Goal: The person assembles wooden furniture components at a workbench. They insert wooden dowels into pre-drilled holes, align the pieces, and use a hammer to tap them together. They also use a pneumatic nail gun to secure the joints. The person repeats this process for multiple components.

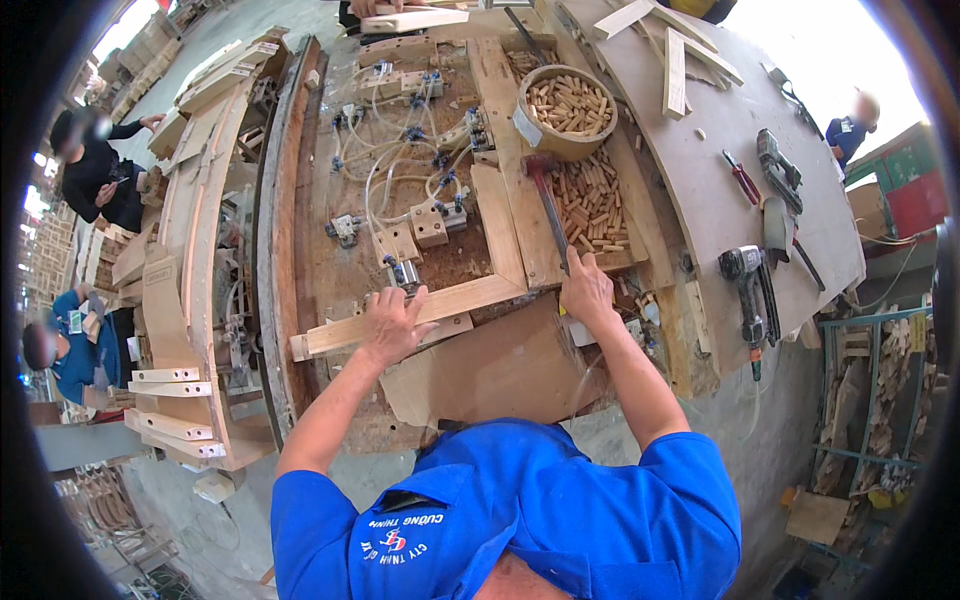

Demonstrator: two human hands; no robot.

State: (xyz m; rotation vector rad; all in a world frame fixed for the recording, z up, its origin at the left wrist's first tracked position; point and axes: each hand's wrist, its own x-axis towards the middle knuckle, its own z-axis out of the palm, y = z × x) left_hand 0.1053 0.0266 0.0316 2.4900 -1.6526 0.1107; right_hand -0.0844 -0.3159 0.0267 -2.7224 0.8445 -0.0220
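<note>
Across the near side of the jig bench lies a pale wooden bar (465,297), meeting a second wooden bar (497,225) at a corner. My left hand (392,325) grips the first bar near its middle, fingers bent over the far edge and thumb on the near side. Just beyond those fingers is a small metal air cylinder (403,275). My right hand (588,290) is closed on the handle end of a hammer (552,210). Its dark reddish head points away from me, above the bench's wooden divider, right of the corner.
A round tub (568,112) of wooden dowels stands above a compartment of loose dowels (592,205). Clear hoses (385,180) link several cylinders. Cardboard (490,365) lies near me. On the right table are a nail gun (745,275), another power tool (780,170) and pliers (742,178). Other people work around.
</note>
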